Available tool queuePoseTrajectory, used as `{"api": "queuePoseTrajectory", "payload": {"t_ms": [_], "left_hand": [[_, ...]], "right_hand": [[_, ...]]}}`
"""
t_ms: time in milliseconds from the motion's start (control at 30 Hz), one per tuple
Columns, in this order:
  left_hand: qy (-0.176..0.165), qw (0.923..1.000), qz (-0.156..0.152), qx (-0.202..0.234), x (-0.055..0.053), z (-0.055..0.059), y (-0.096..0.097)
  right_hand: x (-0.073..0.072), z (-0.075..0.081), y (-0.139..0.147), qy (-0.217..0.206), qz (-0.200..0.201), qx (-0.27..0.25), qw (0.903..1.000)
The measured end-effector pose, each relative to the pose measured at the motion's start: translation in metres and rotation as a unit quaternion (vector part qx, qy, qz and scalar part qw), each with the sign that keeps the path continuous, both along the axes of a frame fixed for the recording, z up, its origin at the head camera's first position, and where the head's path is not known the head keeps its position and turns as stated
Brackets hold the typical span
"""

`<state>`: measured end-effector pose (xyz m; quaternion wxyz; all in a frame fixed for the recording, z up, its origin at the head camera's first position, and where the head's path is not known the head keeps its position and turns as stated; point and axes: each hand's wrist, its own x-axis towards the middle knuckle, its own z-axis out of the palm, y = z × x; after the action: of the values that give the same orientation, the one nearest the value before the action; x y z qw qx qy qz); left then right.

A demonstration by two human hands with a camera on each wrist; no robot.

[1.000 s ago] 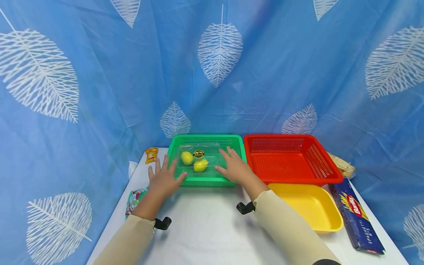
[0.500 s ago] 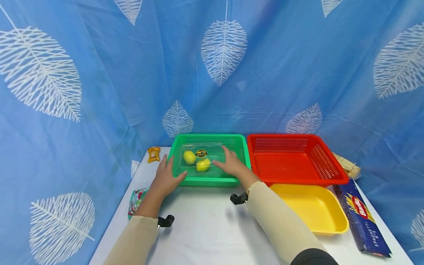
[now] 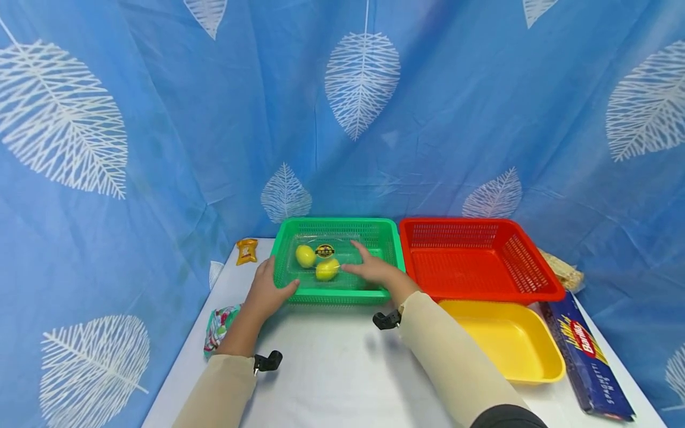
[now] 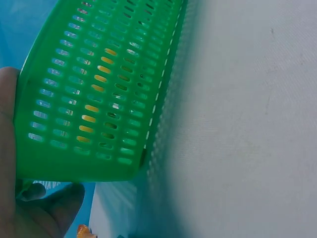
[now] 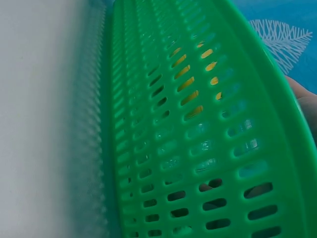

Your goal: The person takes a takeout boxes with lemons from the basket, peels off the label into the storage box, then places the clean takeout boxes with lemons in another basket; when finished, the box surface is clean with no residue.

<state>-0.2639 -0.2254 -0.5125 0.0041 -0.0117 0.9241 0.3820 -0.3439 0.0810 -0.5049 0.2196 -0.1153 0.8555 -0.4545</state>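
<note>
The left grip [image 3: 271, 294], a bare hand, was at the left end of the green basket [image 3: 342, 292], its thumb spread from the fingers at the near corner; whether it clasped the rim, I could not tell. The right grip [image 3: 380, 270] reached over the basket's right part, unclenched, thumb and forefinger parted near the right end of a clear container [image 3: 342, 245].

The green basket was plastic, rectangular with rounded corners, its walls pierced by rows of rounded slots beneath a smooth rim. In it lay the container, shiny and transparent, bearing a black-and-gold label [image 3: 324, 251], two smooth yellow fruits [image 3: 305, 255] showing through.

Just right stood a red basket [image 3: 449, 267] of similar pierced plastic; nearer, a glossy, smooth-walled yellow tray [image 3: 497, 339]. Beside that slanted a flat blue spaghetti box [image 3: 588, 356], a crinkled bag [image 3: 564, 274] beyond. Leftward lay an orange packet [image 3: 247, 251] and a crumpled, patterned packet [image 3: 216, 330]. The tabletop [image 3: 326, 356] was white and finely textured; behind hung a creased blue curtain [image 3: 225, 142] printed with white leaf skeletons.
</note>
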Motion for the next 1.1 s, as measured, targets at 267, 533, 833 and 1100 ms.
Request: {"api": "queuePoseTrajectory", "payload": {"t_ms": [267, 533, 833, 1100], "left_hand": [[-0.001, 0.9998, 0.009, 0.016, -0.0010, -0.0024, 0.0004], [0.005, 0.9999, 0.010, 0.008, -0.0007, -0.0053, 0.0004], [0.029, 0.9995, 0.007, -0.001, -0.0002, -0.0058, -0.0006], [0.033, 0.9995, 0.002, 0.001, -0.0017, -0.0057, 0.0001]], "right_hand": [[-0.0020, 0.0005, 0.0012, -0.060, -0.018, -0.074, 0.9953], [-0.0036, 0.0009, 0.0030, -0.097, -0.053, -0.122, 0.9863], [-0.0050, 0.0035, 0.0025, -0.087, -0.070, -0.138, 0.9841], [-0.0068, 0.0035, 0.0053, -0.100, -0.079, -0.170, 0.9773]]}}
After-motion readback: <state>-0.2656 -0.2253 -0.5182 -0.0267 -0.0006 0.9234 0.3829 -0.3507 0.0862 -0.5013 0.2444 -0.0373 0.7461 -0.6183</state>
